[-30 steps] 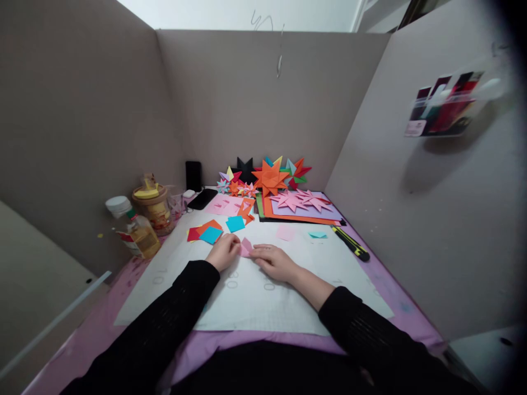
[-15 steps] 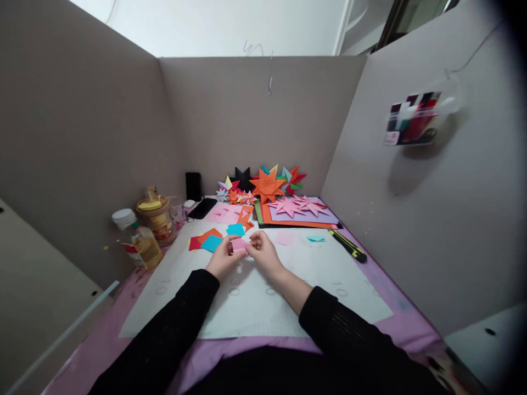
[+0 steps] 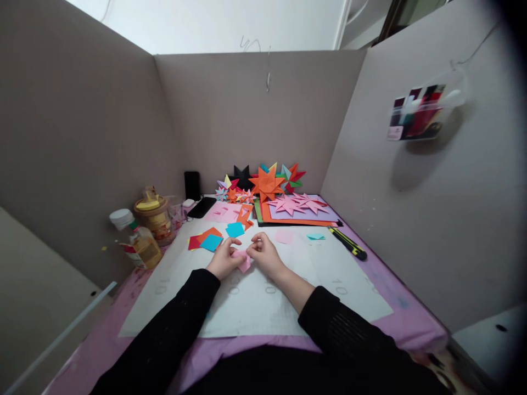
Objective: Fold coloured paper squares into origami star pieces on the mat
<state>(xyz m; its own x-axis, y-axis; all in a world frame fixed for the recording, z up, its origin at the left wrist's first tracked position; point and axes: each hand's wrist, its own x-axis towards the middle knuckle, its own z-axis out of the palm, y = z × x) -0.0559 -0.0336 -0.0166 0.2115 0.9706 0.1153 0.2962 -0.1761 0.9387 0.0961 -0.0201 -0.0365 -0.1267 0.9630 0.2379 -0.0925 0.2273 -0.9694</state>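
two bare hands share one small pink folded paper (image 3: 244, 264), which now sits lower between them, nearer the body, than a half second ago, and shows a slanted outline instead of a squarer face. the left hand (image 3: 223, 260) grips it between thumb and fingers, forefinger arched wide above; the right hand (image 3: 267, 257) has its fingertips drawn narrow at the paper's upper right edge, though whether they pinch it or only touch it, i cannot tell. the change looks like a turn of the piece in the grip, its folds being handled rather than pressed flat on the white sheet (image 3: 288, 312). just beyond the left hand lie loose blue squares (image 3: 211, 242); a pale pink square (image 3: 284, 236) and a folded turquoise piece (image 3: 316, 237) lie beyond the right hand, with the cutter (image 3: 348, 244) farther right.
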